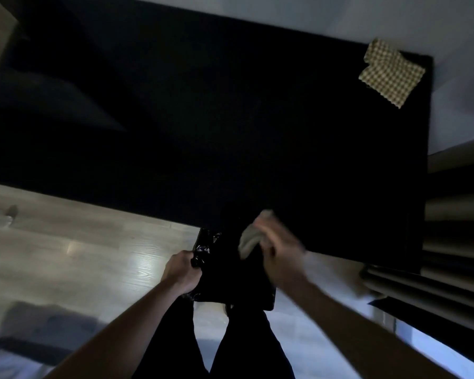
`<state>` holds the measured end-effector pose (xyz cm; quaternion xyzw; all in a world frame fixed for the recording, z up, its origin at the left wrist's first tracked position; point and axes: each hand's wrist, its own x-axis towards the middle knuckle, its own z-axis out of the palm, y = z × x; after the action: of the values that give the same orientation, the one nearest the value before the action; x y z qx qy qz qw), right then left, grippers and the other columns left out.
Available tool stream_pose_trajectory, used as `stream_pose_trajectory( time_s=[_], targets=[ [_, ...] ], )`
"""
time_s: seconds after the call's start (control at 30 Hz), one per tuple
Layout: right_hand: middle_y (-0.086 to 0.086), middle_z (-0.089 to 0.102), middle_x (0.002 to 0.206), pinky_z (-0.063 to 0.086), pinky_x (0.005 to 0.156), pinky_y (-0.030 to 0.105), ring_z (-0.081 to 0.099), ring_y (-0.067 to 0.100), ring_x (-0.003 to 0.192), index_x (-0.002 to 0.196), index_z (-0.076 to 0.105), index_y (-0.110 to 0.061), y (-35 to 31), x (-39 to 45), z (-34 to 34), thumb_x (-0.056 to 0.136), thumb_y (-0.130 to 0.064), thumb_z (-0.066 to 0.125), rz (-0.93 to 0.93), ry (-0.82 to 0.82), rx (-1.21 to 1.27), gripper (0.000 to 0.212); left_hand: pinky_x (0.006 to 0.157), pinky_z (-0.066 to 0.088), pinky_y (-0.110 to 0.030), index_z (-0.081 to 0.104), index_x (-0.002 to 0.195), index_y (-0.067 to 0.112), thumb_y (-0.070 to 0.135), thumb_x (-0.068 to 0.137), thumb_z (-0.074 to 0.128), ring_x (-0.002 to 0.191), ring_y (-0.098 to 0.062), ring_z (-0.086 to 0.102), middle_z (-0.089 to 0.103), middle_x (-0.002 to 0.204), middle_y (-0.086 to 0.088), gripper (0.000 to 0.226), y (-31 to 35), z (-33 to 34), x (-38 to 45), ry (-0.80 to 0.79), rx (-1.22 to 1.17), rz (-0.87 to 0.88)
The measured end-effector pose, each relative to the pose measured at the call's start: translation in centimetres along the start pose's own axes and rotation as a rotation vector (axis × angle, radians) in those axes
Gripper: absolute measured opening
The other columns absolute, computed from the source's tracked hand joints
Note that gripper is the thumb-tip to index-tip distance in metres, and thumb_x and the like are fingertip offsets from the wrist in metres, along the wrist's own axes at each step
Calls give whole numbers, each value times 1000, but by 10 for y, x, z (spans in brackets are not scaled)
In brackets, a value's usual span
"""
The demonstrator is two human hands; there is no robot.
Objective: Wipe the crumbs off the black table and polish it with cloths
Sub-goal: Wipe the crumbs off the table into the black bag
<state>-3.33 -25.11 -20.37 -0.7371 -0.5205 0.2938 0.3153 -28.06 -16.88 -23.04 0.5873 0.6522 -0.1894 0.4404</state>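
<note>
The black table (230,119) fills the upper middle of the head view. My right hand (281,250), blurred by motion, grips a bunched grey cloth (251,236) at the table's near edge. Just below that edge hangs a shiny black plastic bag (230,274), and my left hand (182,269) is closed on its left rim. The cloth sits right above the bag's mouth. A folded yellow checked cloth (391,72) lies at the table's far right corner. No crumbs show on the dark surface.
Pale wooden floor (80,242) runs to the left of the table. My dark trouser legs (216,346) stand below the bag. Striped curtain folds (454,228) hang at the right. A white wall (394,17) lies behind the table.
</note>
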Motion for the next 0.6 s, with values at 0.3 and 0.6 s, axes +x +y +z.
stream_pose_trajectory(
  time_s=[0.3, 0.6],
  targets=[
    [-15, 74, 120, 48, 114, 31, 69, 10, 120, 133, 67, -21, -100, -48, 61, 104, 2, 49, 227, -146, 296, 41, 64, 44, -28, 64, 74, 20, 20, 72, 54, 74, -27, 64, 68, 75, 1, 10, -56, -42, -5, -25, 20, -21],
    [-3, 50, 160, 40, 119, 35, 44, 12, 148, 153, 53, -21, -110, 69, 73, 110, -25, 49, 356, 201, -102, 43, 70, 45, -24, 72, 97, 10, 15, 77, 61, 89, -29, 69, 68, 85, -3, 23, -167, -127, 15, 0, -50, -87]
  ],
)
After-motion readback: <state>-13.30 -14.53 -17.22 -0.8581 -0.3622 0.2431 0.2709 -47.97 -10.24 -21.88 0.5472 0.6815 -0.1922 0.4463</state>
